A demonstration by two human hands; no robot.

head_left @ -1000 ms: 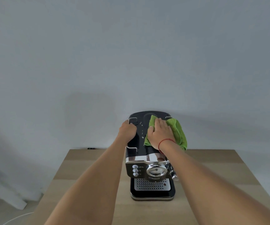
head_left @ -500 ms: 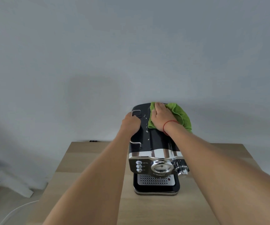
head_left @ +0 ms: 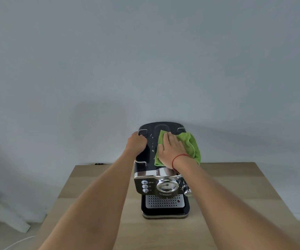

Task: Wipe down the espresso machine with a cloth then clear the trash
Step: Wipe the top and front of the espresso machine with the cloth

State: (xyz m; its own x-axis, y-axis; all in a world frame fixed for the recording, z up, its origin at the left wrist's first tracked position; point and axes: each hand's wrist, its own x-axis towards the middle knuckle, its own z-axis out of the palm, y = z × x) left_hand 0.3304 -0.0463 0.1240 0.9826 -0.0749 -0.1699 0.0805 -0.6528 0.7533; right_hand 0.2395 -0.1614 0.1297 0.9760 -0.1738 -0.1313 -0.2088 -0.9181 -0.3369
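**Wiping stroke on the top of the machine.** The machine stands on the table with its rear to the wall. The cloth is spread over the right half of the machine's top. It is pressed down by the right hand, whose fingers are laid straight and flat upon it; nothing is clasped. The left hand is curled over the machine's left edge by the rail, so that the body is steadied.

Half a second earlier the cloth was held at the machine's rear edge. Hand and cloth have since been drawn forward to the middle and front of the top, and the rear strip is now uncovered. The left hand's hold is unchanged. A return pass, from rear to front, is thus inferred on the right half.

A few pale specks are seen on the dark strip of the top between the two hands, just left of the cloth, and have not yet been reached. The wipe is therefore judged incomplete. The left half of the top, the chrome front and the drip tray at the machine's foot are not touched by the cloth. The clearing of trash is judged not yet begun.
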